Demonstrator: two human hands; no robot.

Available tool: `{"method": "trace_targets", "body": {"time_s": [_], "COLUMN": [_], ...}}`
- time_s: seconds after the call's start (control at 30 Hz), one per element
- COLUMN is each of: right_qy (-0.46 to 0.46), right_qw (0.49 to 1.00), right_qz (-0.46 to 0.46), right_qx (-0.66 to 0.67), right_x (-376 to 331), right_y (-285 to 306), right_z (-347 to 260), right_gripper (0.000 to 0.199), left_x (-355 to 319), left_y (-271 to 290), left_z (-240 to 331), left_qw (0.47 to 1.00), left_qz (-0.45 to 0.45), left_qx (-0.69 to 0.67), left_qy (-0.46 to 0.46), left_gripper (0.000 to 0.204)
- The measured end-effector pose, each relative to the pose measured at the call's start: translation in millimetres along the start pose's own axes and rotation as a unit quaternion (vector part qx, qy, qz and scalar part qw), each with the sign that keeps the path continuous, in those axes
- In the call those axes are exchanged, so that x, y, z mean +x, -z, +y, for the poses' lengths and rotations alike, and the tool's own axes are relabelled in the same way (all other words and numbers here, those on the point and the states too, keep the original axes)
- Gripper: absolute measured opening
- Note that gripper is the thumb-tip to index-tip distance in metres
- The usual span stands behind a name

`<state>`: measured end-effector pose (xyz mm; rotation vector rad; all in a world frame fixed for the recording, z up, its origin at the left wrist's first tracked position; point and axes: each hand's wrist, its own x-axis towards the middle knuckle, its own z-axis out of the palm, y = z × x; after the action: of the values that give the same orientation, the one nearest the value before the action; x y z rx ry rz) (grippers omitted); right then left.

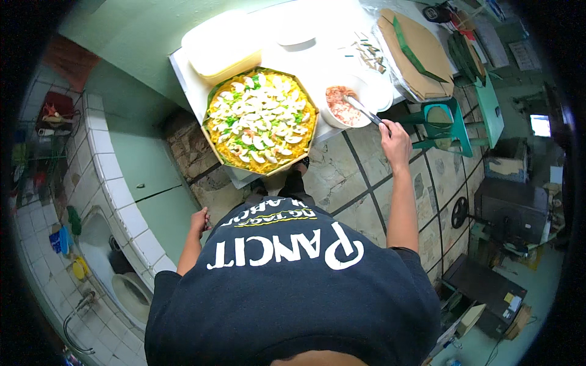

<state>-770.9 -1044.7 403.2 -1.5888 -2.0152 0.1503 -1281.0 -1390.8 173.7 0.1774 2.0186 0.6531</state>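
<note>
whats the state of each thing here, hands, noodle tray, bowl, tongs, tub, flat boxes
right hand: shut on the tongs, arm stretched to the table
tongs: tips down in the bowl
bowl: white, partly filled with a pinkish topping
noodle tray: open, full, yellow noodles topped with white slices and greens
left hand: at the person's side, holds nothing I can see
lidded tub: closed
cardboard boxes: flat, unfolded, stacked

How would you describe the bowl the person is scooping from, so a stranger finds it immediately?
On the white table, look just right of the big octagonal noodle tray. There sits a round white bowl of pinkish chopped topping, the only one with a metal utensil in it, held by the right hand.
</note>
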Motion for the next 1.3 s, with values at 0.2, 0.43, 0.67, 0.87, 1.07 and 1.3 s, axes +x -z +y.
{"method": "trace_targets", "body": {"time_s": [0.2,0.43,0.67,0.87,1.07,1.3], "right_qy": [0.012,-0.007,0.085,0.193,0.183,0.214], "right_qw": [0.992,0.996,0.977,0.979,0.979,0.975], "right_qz": [-0.086,-0.079,-0.037,0.055,0.074,0.057], "right_qx": [-0.091,-0.032,0.192,0.03,0.044,-0.006], "right_x": [24,31,-7,-25,-13,7], "right_y": [-3,4,-20,-69,-73,-86], "right_z": [5,7,-46,-76,-78,-86], "right_gripper": [0.021,0.019,0.016,0.022,0.02,0.019], "left_x": [1,-2,-2,0,-5,-5], "left_y": [0,-5,-3,-3,-2,-2], "left_z": [12,8,3,10,3,-1], "left_qw": [1.0,0.999,1.0,0.999,0.998,0.999], "left_qz": [0.003,0.003,0.003,0.003,0.011,0.009], "left_qx": [0.016,0.025,-0.005,-0.027,-0.037,-0.029], "left_qy": [-0.01,-0.02,0.028,0.027,0.043,0.031], "left_gripper": [0.036,0.036,0.037,0.037,0.037,0.037]}}
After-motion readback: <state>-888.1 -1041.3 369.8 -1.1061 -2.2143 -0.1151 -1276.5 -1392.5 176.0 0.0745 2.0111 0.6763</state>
